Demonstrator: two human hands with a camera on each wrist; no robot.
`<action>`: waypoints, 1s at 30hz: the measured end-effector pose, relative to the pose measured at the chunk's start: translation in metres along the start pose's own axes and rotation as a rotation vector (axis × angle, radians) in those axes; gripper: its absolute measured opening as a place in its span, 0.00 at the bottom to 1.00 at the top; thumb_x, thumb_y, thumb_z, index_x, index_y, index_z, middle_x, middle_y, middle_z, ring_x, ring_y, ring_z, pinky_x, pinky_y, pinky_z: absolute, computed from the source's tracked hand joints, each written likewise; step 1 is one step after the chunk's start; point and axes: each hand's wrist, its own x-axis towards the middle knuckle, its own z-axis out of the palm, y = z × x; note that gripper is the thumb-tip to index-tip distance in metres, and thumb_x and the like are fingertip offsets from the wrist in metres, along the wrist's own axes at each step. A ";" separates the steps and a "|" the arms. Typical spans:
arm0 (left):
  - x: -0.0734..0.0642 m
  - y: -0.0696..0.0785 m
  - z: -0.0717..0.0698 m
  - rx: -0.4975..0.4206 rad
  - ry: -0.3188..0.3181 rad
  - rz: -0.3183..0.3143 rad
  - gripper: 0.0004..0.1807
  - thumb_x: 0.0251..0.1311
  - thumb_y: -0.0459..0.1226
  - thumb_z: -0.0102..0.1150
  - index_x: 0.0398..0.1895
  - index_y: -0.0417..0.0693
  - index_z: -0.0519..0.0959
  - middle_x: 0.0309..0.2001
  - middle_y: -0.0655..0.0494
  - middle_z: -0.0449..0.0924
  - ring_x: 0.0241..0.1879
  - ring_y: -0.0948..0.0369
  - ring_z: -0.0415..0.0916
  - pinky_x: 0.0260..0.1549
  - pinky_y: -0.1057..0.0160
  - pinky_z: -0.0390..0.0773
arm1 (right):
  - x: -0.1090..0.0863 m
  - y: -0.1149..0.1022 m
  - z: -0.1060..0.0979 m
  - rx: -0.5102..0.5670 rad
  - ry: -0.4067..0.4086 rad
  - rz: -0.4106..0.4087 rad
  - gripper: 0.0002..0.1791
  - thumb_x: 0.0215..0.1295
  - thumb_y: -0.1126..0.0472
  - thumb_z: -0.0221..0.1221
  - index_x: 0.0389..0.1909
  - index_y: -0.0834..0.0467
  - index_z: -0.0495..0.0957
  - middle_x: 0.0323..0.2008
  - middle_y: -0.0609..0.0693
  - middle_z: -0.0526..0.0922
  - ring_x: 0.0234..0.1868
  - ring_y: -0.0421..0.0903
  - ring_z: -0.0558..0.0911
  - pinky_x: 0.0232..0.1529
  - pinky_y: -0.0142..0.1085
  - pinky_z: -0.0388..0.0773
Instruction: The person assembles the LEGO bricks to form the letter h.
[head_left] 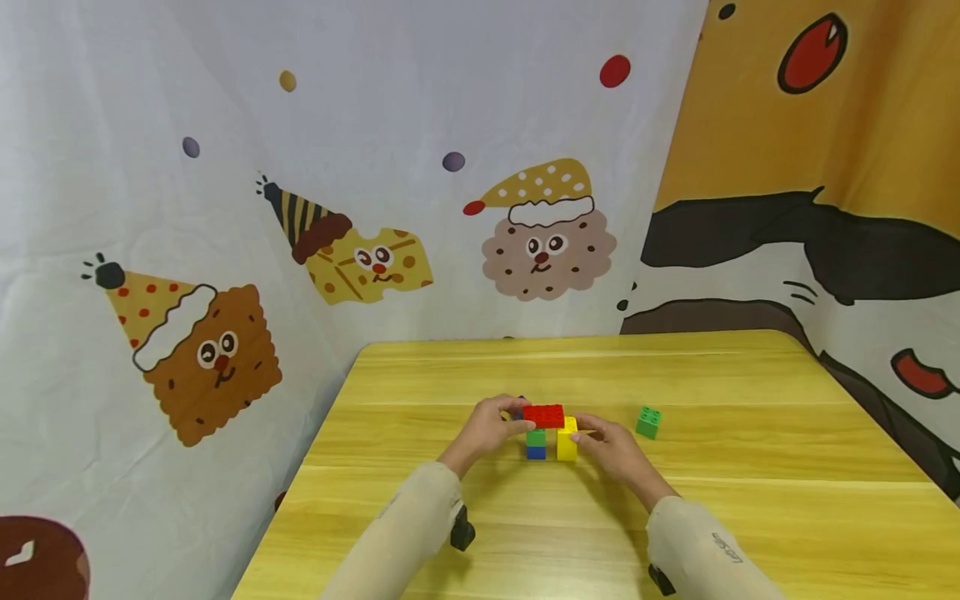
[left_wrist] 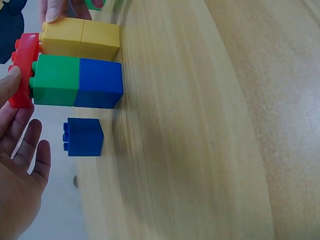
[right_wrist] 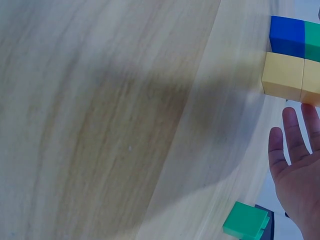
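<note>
A red brick (head_left: 543,416) lies across the tops of two short towers, bridging them. Its left end is pinched by my left hand (head_left: 491,427), thumb on the near side. The left tower is a green brick (left_wrist: 56,80) on a blue brick (left_wrist: 100,83); green studs show just under the red brick. The right tower is two stacked yellow bricks (head_left: 567,446). My right hand (head_left: 611,448) holds this tower's upper part between thumb and fingers. In the left wrist view a single blue brick (left_wrist: 84,137) stands beside the green-and-blue tower, mostly hidden by my left hand in the head view.
A loose green brick (head_left: 648,422) stands on the wooden table (head_left: 420,392), to the right of my right hand. A printed cloth (head_left: 360,125) hangs behind the table's far edge and along its left side.
</note>
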 end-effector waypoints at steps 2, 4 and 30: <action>0.000 0.000 0.000 -0.001 -0.003 0.002 0.19 0.63 0.43 0.69 0.57 0.50 0.84 0.43 0.61 0.81 0.45 0.53 0.75 0.35 0.62 0.75 | 0.000 0.000 0.000 0.001 -0.002 0.001 0.29 0.75 0.51 0.58 0.71 0.59 0.71 0.64 0.60 0.77 0.60 0.58 0.77 0.60 0.56 0.75; 0.000 0.000 0.000 0.002 -0.007 0.002 0.19 0.63 0.44 0.70 0.56 0.51 0.84 0.42 0.62 0.81 0.44 0.54 0.75 0.34 0.61 0.75 | 0.000 0.000 0.000 0.002 -0.003 0.001 0.29 0.75 0.50 0.59 0.71 0.58 0.71 0.64 0.60 0.77 0.61 0.58 0.77 0.60 0.56 0.74; 0.005 0.008 -0.003 0.166 -0.101 0.069 0.17 0.66 0.43 0.67 0.56 0.50 0.84 0.39 0.64 0.80 0.35 0.63 0.73 0.32 0.65 0.74 | 0.004 0.002 0.000 0.004 -0.015 -0.009 0.28 0.75 0.50 0.58 0.72 0.55 0.71 0.64 0.59 0.77 0.60 0.58 0.78 0.60 0.57 0.74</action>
